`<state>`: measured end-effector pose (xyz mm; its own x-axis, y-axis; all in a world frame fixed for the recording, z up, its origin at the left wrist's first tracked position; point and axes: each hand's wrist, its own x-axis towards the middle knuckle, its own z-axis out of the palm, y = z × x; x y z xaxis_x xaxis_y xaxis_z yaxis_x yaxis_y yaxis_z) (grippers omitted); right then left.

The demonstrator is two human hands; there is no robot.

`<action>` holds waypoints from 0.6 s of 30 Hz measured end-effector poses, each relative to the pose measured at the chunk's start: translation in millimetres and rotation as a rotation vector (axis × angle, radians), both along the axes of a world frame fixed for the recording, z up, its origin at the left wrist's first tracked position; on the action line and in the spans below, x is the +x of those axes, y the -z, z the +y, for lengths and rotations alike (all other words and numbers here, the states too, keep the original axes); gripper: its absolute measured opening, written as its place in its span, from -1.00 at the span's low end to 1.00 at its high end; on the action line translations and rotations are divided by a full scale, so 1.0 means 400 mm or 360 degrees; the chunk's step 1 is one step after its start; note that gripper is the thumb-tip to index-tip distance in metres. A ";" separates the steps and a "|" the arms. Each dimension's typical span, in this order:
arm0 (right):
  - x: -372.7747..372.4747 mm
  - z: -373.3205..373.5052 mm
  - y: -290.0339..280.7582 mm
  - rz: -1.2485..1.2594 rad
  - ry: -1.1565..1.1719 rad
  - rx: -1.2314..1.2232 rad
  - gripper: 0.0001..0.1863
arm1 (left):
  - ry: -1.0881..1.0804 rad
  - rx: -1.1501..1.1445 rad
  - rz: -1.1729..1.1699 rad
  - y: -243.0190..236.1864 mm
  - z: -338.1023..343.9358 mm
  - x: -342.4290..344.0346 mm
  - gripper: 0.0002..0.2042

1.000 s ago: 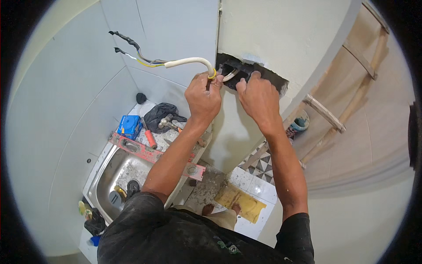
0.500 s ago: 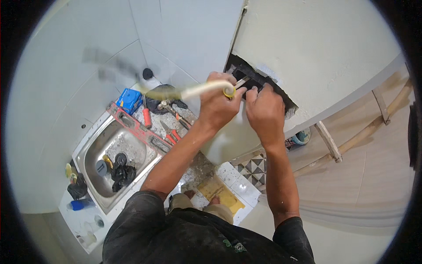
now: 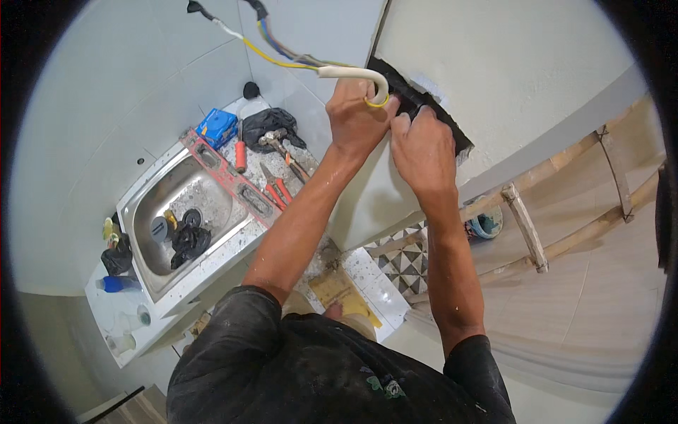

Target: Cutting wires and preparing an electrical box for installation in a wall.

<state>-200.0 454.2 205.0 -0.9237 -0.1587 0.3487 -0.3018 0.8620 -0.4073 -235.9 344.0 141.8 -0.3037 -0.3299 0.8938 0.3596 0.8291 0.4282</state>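
White cable point(image 3: 353, 72) grasped by left hand point(image 3: 357, 119), coloured wires point(image 3: 284, 51) left of grip, right hand point(image 3: 425, 150) at wall opening point(image 3: 407, 90) beside it, hold unclear

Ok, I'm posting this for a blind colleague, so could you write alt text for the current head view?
A person's left hand holds a white cable with coloured wires coming from its end, at a dark opening in a pale wall; the right hand is close beside it. At left, a red level lies along a steel sink.
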 end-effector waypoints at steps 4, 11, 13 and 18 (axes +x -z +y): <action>-0.010 -0.004 0.010 -0.0120 0.0077 -0.0109 -0.51 | 0.0013 0.0103 0.0123 0.014 0.000 -0.020 -0.72; -0.014 0.002 0.061 0.0608 -0.0148 0.0069 -0.71 | 0.0199 0.0501 0.0105 0.016 0.001 -0.047 -0.69; -0.016 0.007 0.065 0.0492 -0.0114 -0.0036 -0.73 | 0.0268 0.0591 0.0042 0.015 -0.001 -0.050 -0.68; -0.012 0.010 0.056 0.0376 -0.0004 -0.0022 -0.69 | 0.0360 0.0681 0.0012 0.006 -0.011 -0.059 -0.67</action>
<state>-204.9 458.1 182.6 -0.8159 -0.1546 0.5572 -0.3921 0.8561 -0.3367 -259.3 339.6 139.6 -0.4041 -0.5949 0.6948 0.5153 0.4795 0.7103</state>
